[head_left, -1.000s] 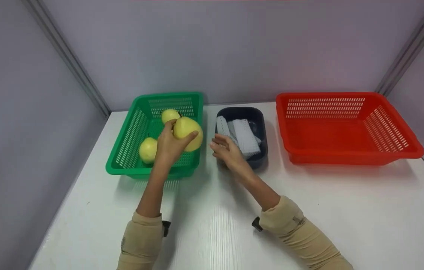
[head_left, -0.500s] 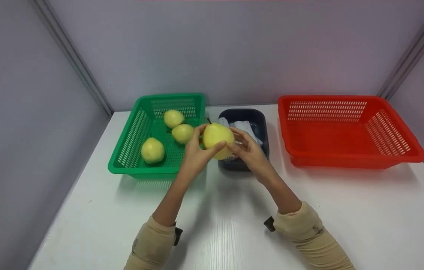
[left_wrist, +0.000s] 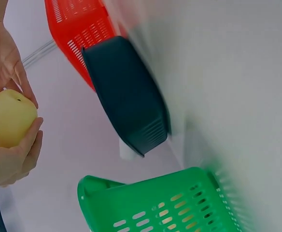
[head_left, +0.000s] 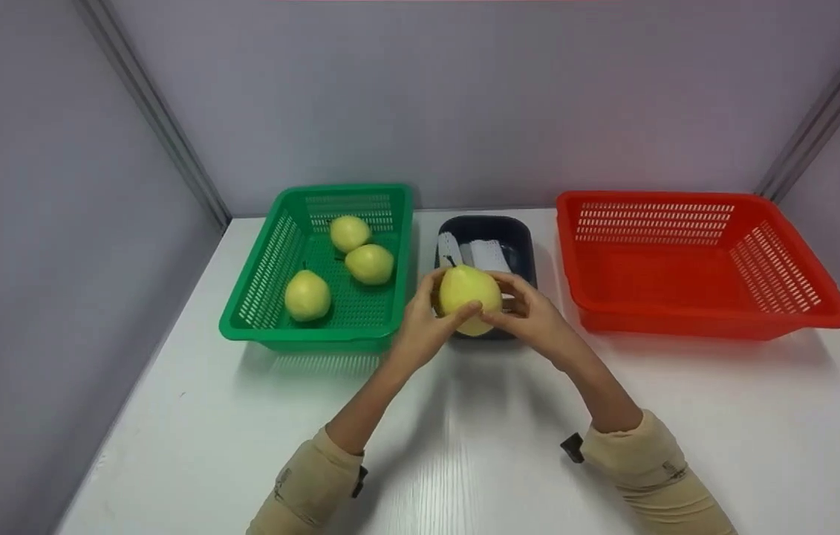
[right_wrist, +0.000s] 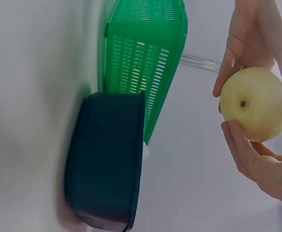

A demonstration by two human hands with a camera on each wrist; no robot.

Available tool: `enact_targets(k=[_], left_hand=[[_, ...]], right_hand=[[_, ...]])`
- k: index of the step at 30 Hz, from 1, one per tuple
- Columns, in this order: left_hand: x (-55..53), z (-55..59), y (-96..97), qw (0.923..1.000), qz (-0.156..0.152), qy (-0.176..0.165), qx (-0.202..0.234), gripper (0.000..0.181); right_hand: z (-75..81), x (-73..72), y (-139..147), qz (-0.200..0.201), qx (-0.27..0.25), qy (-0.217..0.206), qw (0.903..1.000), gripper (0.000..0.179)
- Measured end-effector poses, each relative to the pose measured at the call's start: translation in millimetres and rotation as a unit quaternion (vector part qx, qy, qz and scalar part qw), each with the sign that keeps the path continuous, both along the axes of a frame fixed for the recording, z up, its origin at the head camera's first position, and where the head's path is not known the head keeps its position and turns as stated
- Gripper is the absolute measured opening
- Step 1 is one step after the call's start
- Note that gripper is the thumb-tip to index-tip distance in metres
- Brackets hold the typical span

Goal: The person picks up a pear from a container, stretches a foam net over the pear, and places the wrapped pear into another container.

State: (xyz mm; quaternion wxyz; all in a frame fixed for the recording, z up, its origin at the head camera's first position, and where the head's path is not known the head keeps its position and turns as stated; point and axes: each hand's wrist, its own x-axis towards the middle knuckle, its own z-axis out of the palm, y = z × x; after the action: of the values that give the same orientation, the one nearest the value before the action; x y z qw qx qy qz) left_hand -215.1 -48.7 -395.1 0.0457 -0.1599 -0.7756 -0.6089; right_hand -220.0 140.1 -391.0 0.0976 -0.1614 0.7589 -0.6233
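Observation:
A yellow pear (head_left: 470, 288) is held up between both hands over the front of a small dark box, its stem toward the back. My left hand (head_left: 422, 327) grips the pear's left side, thumb across its front. On the other side my right hand (head_left: 544, 325) holds it with fingers and thumb. Both wrist views show the pear's underside, with the pear (left_wrist: 9, 118) raised above the box. Inside the dark box (head_left: 516, 232) lie white foam-net sleeves (head_left: 490, 255), partly hidden by the pear and hands.
To the left stands a green basket (head_left: 323, 336) with three pears (head_left: 369, 264) in it. A red basket (head_left: 709, 318) is on the right. All rest on a white table (head_left: 464, 475), with grey walls (head_left: 479, 104) behind and at the sides.
My left hand has carried the pear rightward from the green basket to over the dark box. The right hand has come to the pear and now holds it too.

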Motion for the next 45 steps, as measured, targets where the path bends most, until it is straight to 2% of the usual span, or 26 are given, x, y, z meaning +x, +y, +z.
enact_targets(k=[3, 6, 11, 15, 18, 23, 28, 34, 45], left_hand=[[0.9, -2.9, 0.7, 0.9995, -0.024, -0.019, 0.007, 0.070], [0.5, -7.3, -1.2, 0.9972, -0.061, -0.038, 0.021, 0.067], [-1.6, -16.5, -5.9, 0.9873, -0.130, -0.065, 0.063, 0.067], [-1.8, -22.1, -7.4, 0.9802, -0.158, -0.099, 0.067, 0.068], [-1.5, -26.5, -6.9, 0.9778, -0.170, -0.111, 0.055, 0.067], [-0.6, -34.8, -3.4, 0.9809, -0.168, -0.095, 0.024, 0.066], [2.4, -42.2, 2.8, 0.9821, -0.162, -0.096, -0.016, 0.068], [4.1, -49.4, 6.6, 0.9805, -0.160, -0.085, -0.076, 0.071], [4.5, -58.7, 5.6, 0.9658, -0.203, -0.069, -0.146, 0.069]], right_hand=[[-3.7, 1.3, 7, 0.001, 0.005, -0.010, 0.9999, 0.061], [-7.0, 1.5, 14, 0.004, 0.006, -0.019, 0.9998, 0.062], [-11.0, 2.3, 24, 0.019, -0.004, -0.034, 0.9992, 0.060], [-16.4, 2.5, 32, 0.043, -0.010, -0.039, 0.9983, 0.059], [-20.9, 3.5, 36, 0.064, -0.006, -0.044, 0.9969, 0.059], [-26.8, 5.8, 43, 0.104, 0.012, -0.035, 0.9939, 0.061], [-32.9, 8.2, 46, 0.115, 0.066, 0.006, 0.9911, 0.062], [-43.7, 8.9, 47, 0.134, 0.095, 0.007, 0.9863, 0.062], [-58.0, 10.1, 43, 0.177, 0.121, 0.033, 0.9763, 0.065]])
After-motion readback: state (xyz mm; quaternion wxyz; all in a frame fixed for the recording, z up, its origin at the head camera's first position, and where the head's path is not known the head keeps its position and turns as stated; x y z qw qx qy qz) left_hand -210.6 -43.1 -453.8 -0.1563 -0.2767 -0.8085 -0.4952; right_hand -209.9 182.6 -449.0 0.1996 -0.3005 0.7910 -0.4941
